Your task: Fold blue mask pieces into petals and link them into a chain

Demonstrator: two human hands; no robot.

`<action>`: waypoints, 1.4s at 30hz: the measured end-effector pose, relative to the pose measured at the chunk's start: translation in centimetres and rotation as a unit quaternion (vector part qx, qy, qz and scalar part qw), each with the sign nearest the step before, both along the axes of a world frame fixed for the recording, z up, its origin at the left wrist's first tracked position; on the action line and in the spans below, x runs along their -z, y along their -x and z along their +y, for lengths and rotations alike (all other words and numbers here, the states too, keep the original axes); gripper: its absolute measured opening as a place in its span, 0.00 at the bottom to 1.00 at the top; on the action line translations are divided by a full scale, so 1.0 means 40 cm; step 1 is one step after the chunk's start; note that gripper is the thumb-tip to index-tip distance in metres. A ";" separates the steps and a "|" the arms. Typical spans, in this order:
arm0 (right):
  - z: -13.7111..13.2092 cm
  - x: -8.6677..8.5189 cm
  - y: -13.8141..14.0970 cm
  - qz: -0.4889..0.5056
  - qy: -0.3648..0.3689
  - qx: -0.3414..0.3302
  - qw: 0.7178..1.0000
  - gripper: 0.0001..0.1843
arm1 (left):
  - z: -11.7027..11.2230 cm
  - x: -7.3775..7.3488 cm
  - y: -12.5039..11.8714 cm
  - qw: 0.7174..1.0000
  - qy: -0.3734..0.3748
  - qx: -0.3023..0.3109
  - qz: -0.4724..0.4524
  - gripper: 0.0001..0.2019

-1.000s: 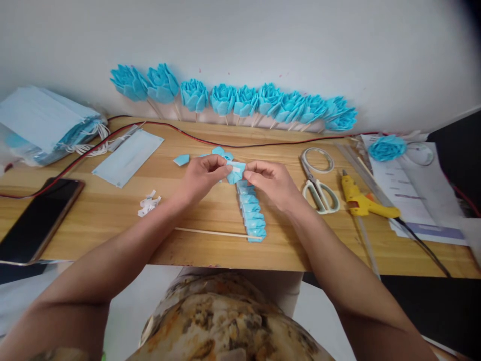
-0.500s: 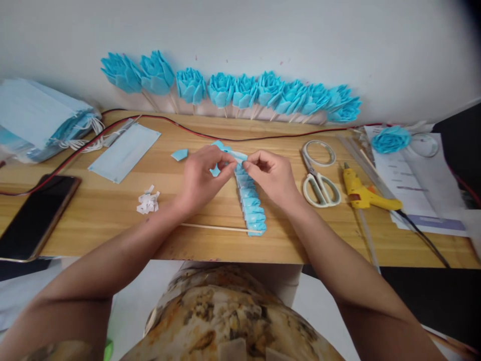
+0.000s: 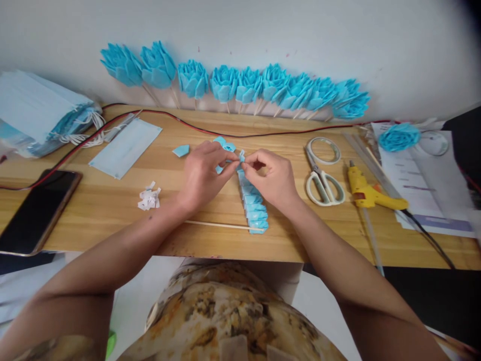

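A strip of overlapping, pleated light-blue fabric petals [image 3: 254, 203] runs down the table in front of me. At its far end, my left hand [image 3: 208, 173] and my right hand [image 3: 271, 176] meet, thumbs and forefingers pinched together. Between the fingertips a small light-blue petal [image 3: 242, 154] shows, bunched up and mostly hidden. More cut petals [image 3: 228, 146] lie just behind my left hand, partly covered by it, and a single petal [image 3: 181, 150] rests to its left. A thin wooden stick [image 3: 216, 225] lies with its right end on the strip's near end.
Blue fabric flowers [image 3: 192, 80] on sticks lean along the wall. To the right are scissors [image 3: 325, 188], a tape roll [image 3: 323, 150], a yellow glue gun [image 3: 376, 197] and papers. A phone [image 3: 39, 210], face masks [image 3: 126, 148] and white scraps [image 3: 149, 196] lie left; a cable crosses behind.
The pale piece stretched between my fingers is now bunched into a small upright tuft. My fingertips have drawn closer together. The view has shifted slightly.
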State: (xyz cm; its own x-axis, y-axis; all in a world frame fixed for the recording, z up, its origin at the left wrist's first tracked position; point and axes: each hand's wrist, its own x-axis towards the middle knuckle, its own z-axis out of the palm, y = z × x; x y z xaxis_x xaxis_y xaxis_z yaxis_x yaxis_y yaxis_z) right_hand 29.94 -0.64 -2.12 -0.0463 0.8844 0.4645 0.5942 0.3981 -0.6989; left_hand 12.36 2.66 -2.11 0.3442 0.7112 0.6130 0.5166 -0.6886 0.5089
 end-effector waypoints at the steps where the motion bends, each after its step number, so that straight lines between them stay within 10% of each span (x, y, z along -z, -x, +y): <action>1: 0.000 0.001 0.000 -0.010 -0.005 0.002 1.000 0.05 | 0.000 0.000 0.000 1.000 0.000 0.000 0.001 0.04; 42: -0.003 -0.004 0.000 -0.033 -0.005 -0.012 0.999 0.06 | 0.005 0.008 -0.011 0.997 0.067 0.027 -0.043 0.07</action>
